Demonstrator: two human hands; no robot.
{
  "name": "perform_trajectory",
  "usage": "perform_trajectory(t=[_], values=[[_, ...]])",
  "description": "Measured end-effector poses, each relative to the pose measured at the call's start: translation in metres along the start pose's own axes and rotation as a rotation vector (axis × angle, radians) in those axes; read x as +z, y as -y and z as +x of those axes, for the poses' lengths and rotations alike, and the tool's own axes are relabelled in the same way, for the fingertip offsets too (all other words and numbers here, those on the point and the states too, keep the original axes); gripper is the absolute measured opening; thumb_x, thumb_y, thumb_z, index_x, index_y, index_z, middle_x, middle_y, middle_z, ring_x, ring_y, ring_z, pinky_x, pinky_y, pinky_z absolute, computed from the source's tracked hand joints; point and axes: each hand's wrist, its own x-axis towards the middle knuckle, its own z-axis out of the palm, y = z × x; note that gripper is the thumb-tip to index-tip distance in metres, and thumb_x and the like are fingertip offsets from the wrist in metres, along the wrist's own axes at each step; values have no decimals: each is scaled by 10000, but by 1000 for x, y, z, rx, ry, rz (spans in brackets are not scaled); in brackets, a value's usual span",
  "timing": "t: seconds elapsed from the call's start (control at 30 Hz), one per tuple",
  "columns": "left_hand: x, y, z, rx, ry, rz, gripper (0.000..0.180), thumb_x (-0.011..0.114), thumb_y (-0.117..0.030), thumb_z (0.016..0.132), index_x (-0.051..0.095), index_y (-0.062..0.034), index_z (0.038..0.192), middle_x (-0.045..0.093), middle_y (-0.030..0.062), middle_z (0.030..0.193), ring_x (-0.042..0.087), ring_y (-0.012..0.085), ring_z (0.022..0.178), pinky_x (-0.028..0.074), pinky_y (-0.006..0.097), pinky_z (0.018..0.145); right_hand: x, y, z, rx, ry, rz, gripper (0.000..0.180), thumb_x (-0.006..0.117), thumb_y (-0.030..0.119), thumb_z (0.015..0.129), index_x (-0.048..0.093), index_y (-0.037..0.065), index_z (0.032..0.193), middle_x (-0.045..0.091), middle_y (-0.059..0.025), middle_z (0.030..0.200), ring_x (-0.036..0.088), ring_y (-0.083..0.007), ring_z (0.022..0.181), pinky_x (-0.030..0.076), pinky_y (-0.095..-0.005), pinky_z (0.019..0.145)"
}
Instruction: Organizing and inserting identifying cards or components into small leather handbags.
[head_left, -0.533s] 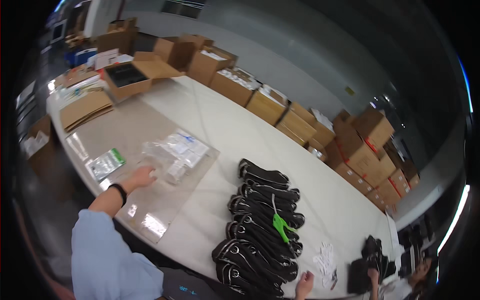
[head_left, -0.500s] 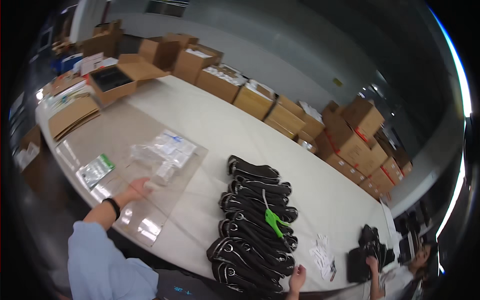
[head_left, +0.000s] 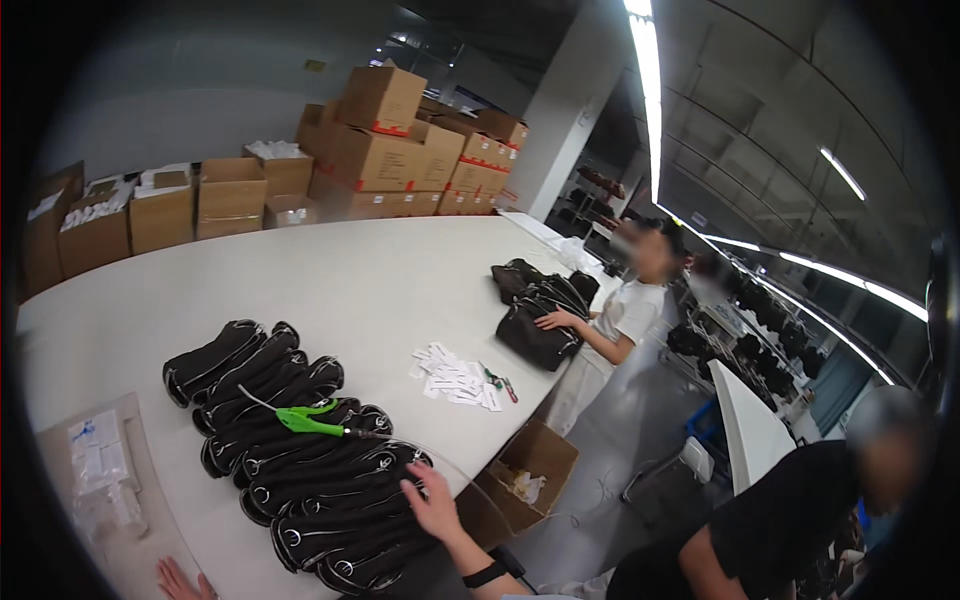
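Note:
A row of black zippered pouches (head_left: 330, 520) with pale trim and metal rings lies across the white table (head_left: 330, 270). My right hand (head_left: 435, 505), with a black band at the wrist, is open with fingers apart at the right ends of the nearer pouches; whether it touches them I cannot tell. On top of the row rests a green air blow gun (head_left: 310, 420), its clear hose trailing off to the right. My left hand (head_left: 185, 580) is partly in view at the lower edge, fingers stretched out beside the clear mat (head_left: 160, 500). It holds nothing visible.
Plastic-bagged white items (head_left: 100, 455) lie on the mat. White paper slips (head_left: 455, 375) and small snips (head_left: 508, 388) lie right of the pouches. A co-worker (head_left: 630, 310) handles black bags (head_left: 545, 310); another person (head_left: 790, 510) is at lower right. An open carton (head_left: 545, 455) stands below the table edge.
My view has swung to the right, bringing the co-worker and the aisle further in. My left hand now appears at the lower left edge; my right hand has come further over the pouch ends.

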Motion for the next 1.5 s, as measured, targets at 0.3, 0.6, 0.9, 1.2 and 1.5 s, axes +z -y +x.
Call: perform_trajectory(t=[0.3, 0.6, 0.9, 1.2, 1.5], values=[[33, 12, 5, 81, -289, 184, 636, 434, -537, 940, 462, -85, 1386, 481, 109, 1405, 407, 269, 1326, 304, 521, 1060, 43, 18, -20, -52, 99, -319, 401, 503, 408, 955, 562, 188, 1285, 540, -13, 1336, 436, -192, 1289, 236, -433, 1082], [43, 16, 12, 137, -464, 106, 631, 486, -551, 923, 508, -81, 1345, 521, 99, 1362, 453, 281, 1286, 378, 522, 1001, 44, 25, -21, -32, 119, -303, 397, 494, 401, 960, 555, 179, 1283, 529, -13, 1344, 430, -192, 1284, 242, -443, 1084], [43, 13, 13, 137, -474, 186, 585, 480, -518, 931, 523, -95, 1332, 538, 112, 1341, 466, 287, 1272, 407, 523, 971, 40, 30, -22, -26, 95, -282, 389, 494, 396, 959, 556, 181, 1277, 529, -11, 1331, 427, -189, 1279, 249, -444, 1084], [18, 19, 14, 154, -213, 109, 685, 489, -568, 913, 505, -25, 1330, 521, 200, 1323, 465, 356, 1243, 379, 500, 1005, 42, 15, -22, -77, 96, -318, 392, 501, 391, 955, 552, 170, 1275, 530, -19, 1331, 435, -199, 1266, 253, -458, 1074], [12, 33, 19, 229, -143, 3, 659, 557, -506, 899, 519, 13, 1304, 497, 251, 1325, 448, 402, 1235, 350, 497, 1036, 40, 20, -22, -52, 123, -314, 401, 491, 401, 958, 542, 182, 1290, 521, -24, 1351, 435, -204, 1275, 242, -455, 1083]])
